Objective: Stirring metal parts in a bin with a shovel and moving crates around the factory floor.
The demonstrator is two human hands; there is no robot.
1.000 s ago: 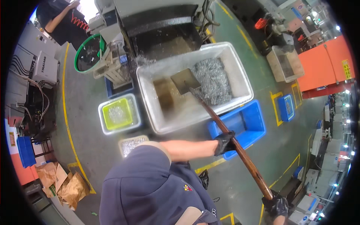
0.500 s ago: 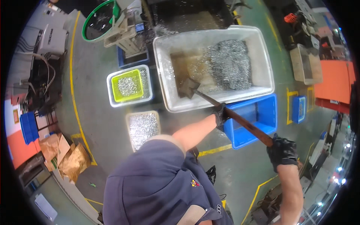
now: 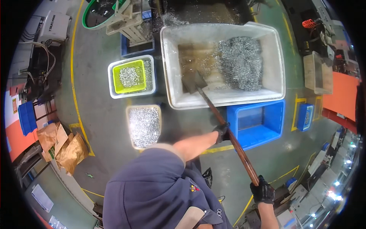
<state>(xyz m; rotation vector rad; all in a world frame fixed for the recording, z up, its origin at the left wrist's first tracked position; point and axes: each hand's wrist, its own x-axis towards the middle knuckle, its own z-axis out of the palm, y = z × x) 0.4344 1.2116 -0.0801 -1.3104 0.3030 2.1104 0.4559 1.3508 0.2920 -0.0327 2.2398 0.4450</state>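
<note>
White tub (image 3: 274,45): big, on the floor, holding a heap of small metal parts (image 3: 240,63) at its right side and brownish liquid at its left.
Blue crate (image 3: 257,124): just in front of the tub.
Shovel (image 3: 221,122): blade down inside the tub's left half, long brown shaft slanting back toward the person.
Tray of parts (image 3: 143,126): left of the crate.
Left hand (image 3: 222,131): black glove, fingers wrapped around mid-shaft.
Right hand (image 3: 262,190): gloved, fingers closed on the shaft's end.

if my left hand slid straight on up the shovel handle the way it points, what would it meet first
Probably the white tub's near rim: the left hand grips the shovel handle, which crosses that rim before its blade. Depth is unclear.
</note>
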